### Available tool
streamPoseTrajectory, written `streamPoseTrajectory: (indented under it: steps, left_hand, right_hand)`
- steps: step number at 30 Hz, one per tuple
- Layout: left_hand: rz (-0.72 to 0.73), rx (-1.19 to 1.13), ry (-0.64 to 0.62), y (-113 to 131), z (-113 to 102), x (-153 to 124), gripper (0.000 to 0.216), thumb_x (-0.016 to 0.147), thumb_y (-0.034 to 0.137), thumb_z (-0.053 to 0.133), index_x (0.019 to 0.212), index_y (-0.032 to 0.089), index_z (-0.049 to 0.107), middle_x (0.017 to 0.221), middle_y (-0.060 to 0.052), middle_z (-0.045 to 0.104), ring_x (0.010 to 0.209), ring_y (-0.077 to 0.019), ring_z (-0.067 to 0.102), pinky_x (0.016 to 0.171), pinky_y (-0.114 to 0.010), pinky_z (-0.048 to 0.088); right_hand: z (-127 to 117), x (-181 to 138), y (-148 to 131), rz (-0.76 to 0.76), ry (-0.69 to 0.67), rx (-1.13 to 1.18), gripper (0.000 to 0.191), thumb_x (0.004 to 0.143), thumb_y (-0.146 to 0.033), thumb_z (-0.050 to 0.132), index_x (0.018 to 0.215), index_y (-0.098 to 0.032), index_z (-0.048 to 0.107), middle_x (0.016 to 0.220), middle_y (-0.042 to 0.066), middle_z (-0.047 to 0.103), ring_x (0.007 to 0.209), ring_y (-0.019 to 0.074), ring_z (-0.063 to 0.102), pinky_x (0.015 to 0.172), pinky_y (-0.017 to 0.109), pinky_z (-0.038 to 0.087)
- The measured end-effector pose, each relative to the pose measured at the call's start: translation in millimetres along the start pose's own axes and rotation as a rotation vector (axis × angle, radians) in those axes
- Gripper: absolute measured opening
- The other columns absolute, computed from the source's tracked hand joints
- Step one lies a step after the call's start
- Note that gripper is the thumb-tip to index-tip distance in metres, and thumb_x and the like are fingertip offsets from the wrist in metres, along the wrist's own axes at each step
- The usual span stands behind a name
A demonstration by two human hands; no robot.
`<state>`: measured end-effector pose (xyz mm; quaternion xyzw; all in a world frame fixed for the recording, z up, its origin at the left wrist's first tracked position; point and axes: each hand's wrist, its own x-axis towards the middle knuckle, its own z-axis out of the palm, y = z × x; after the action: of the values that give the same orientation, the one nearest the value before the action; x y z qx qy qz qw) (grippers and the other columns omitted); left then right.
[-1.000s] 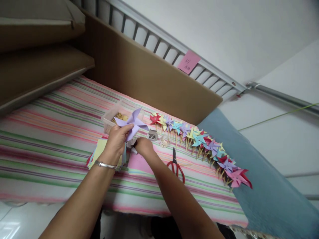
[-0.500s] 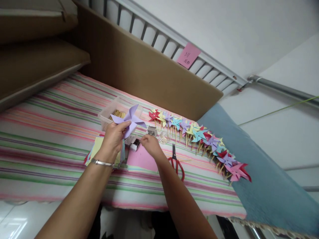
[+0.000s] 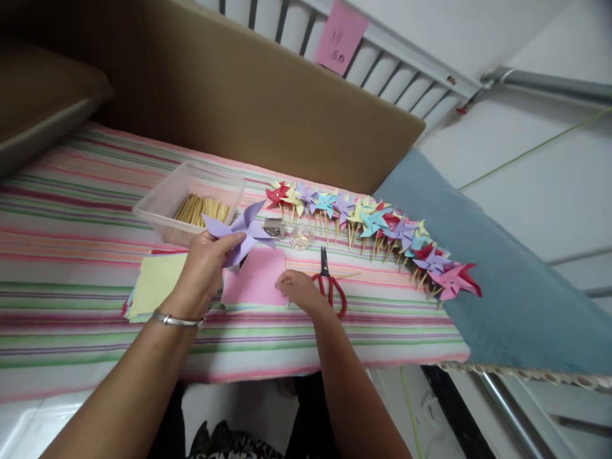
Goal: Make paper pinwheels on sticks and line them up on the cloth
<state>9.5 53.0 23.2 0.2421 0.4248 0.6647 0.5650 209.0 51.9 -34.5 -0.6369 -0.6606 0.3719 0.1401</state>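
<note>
A purple paper pinwheel (image 3: 245, 233) is pinched between the thumb and fingers of my left hand (image 3: 204, 258), its folded blades spread outward. My right hand (image 3: 302, 290) is closed in a pinch over the right edge of a pink sheet of paper (image 3: 255, 278); anything in its fingertips is too small to make out. Beyond the pink paper stand a small box of metal pins (image 3: 274, 229) and a clear container with small pale pieces (image 3: 302, 236). Red-handled scissors (image 3: 329, 284) lie just right of my right hand.
A clear plastic box (image 3: 160, 197) holds wooden sticks (image 3: 201, 210). Yellow paper squares (image 3: 155, 284) are stacked to its front. Several finished pinwheels (image 3: 375, 221) lie in a row toward the right edge of the striped cloth (image 3: 86, 268). A brown panel (image 3: 268, 115) rises behind.
My right hand has drawn back from the small boxes toward the right edge of the pink paper. The left hand still holds the purple pinwheel. The view has shifted.
</note>
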Motion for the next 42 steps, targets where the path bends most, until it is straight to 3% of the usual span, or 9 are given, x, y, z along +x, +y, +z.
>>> streamPoseTrajectory:
  steps: [5,11,17,28,34,42]
  left_hand:
    - [-0.011,0.043,0.004,-10,5,1,0.023,0.050,0.019,0.080,0.069,0.014,0.067,0.068,0.000,0.066,0.060,-0.0116,0.057,0.054,-0.021,0.045]
    - [-0.027,0.102,0.011,-14,8,0,0.023,0.053,0.021,0.078,0.073,0.015,0.067,0.071,-0.002,0.068,0.063,-0.0149,0.060,0.054,-0.023,0.047]
    - [-0.040,0.144,0.021,-15,10,-5,0.022,0.051,0.021,0.079,0.067,0.015,0.063,0.062,0.001,0.063,0.054,-0.0106,0.054,0.049,-0.021,0.042]
    - [-0.047,0.105,0.022,-17,5,1,0.024,0.052,0.019,0.078,0.073,0.013,0.068,0.072,-0.002,0.068,0.064,-0.0136,0.059,0.058,-0.024,0.046]
    - [-0.053,0.140,0.028,-16,7,-2,0.025,0.050,0.021,0.079,0.069,0.013,0.065,0.067,-0.002,0.066,0.060,-0.0135,0.057,0.053,-0.023,0.044]
    - [-0.064,0.159,0.044,-19,6,-1,0.024,0.050,0.020,0.078,0.068,0.014,0.063,0.064,0.000,0.063,0.057,-0.0116,0.054,0.052,-0.022,0.042]
  right_hand:
    - [-8,-1,10,-0.030,0.072,0.081,0.018,0.076,-0.019,0.052,0.088,-0.020,0.065,0.079,0.001,0.069,0.065,0.0135,0.060,0.058,0.023,0.042]
    - [-9,-5,9,-0.121,0.111,0.030,0.017,0.080,-0.019,0.052,0.079,-0.020,0.068,0.081,0.002,0.070,0.073,0.0147,0.062,0.066,0.025,0.043]
    - [7,-4,0,-0.148,0.175,-0.182,0.010,0.078,-0.016,0.060,0.082,-0.018,0.069,0.086,0.005,0.067,0.081,0.0157,0.059,0.073,0.025,0.041]
    - [4,1,1,-0.166,0.108,-0.145,0.017,0.080,-0.014,0.053,0.073,-0.019,0.069,0.077,0.001,0.067,0.075,0.0136,0.058,0.069,0.023,0.039]
    - [0,2,4,-0.186,0.086,-0.127,0.022,0.081,-0.011,0.049,0.073,-0.018,0.068,0.081,0.002,0.067,0.080,0.0146,0.058,0.073,0.024,0.039]
    - [-1,4,7,-0.146,0.114,-0.135,0.026,0.082,-0.007,0.046,0.084,-0.018,0.070,0.087,0.005,0.064,0.080,0.0147,0.058,0.071,0.024,0.039]
